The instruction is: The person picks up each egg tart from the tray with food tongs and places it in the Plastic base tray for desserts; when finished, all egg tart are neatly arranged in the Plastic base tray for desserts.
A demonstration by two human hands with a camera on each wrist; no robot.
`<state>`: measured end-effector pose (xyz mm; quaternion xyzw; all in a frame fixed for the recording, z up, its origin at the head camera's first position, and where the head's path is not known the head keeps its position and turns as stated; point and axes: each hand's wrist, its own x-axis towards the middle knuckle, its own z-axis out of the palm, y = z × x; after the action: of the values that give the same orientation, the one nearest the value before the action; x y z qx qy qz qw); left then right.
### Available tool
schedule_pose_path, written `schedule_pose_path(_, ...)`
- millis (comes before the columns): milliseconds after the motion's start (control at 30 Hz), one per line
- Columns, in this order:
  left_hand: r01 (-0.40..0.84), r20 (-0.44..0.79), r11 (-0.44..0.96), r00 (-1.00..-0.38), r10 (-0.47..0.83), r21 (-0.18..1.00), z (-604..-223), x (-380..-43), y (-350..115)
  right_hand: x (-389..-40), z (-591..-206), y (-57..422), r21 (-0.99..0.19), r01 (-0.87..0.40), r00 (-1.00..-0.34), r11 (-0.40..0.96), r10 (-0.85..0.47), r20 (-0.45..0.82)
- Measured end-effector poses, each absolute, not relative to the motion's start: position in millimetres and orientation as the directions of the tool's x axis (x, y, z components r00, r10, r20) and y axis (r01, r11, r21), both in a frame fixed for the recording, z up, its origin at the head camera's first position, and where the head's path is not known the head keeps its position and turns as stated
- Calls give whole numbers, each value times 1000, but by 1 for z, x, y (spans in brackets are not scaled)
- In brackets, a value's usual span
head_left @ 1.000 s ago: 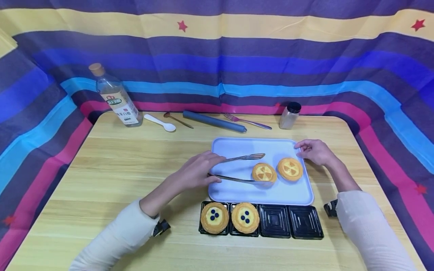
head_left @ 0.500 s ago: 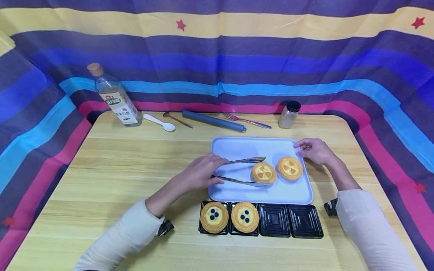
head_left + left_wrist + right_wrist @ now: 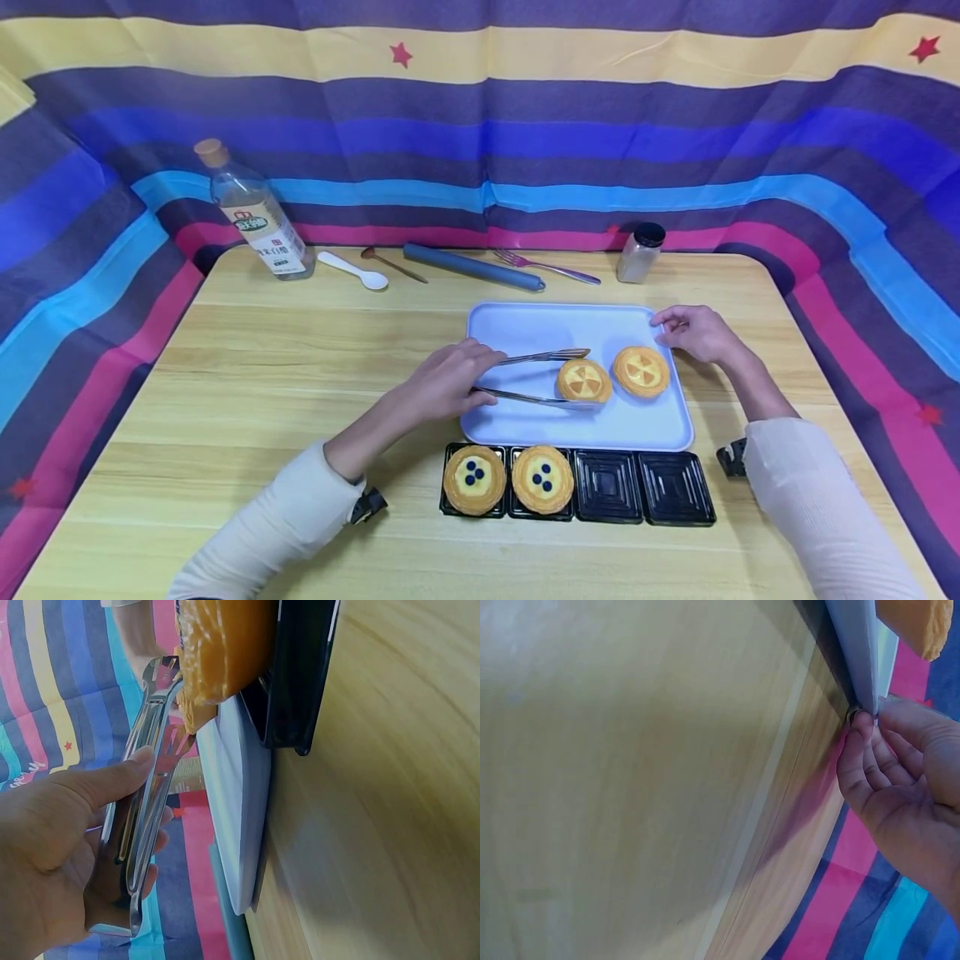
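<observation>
My left hand grips metal food tongs, which reach over a white tray. The two arms of the tongs stand apart on either side of an egg tart with a wedge pattern on top. Whether they touch it, I cannot tell. A second such tart sits to its right on the tray. In the left wrist view, thumb and fingers wrap the tongs. At the tray's far right corner, my right hand pinches the rim, as the right wrist view shows with the tray's edge.
Before the tray runs a row of black square trays; the two left ones hold blueberry-topped tarts. Along the back lie a white spoon, a thin brown-ended spoon, a grey-blue rod and a fork. A bottle and a black-capped jar stand there.
My left hand and the tongs have shifted slightly right and toward me, and the gap between the tong arms has narrowed a little. The right hand stays on the tray rim.
</observation>
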<state>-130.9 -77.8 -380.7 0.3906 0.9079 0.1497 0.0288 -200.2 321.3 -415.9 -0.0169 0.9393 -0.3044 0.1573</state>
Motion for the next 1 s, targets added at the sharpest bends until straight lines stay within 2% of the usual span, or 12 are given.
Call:
schedule_pose_path(500,721,116,636,-682,722,274,-377,-125,-79,-199,-415,322,-579,50,-952,813,-136,-274)
schedule_pose_path(1000,770,132,596,-631,764,229,-362,-108,-84,-199,-416,322,-577,38,-955,816,-139,-260)
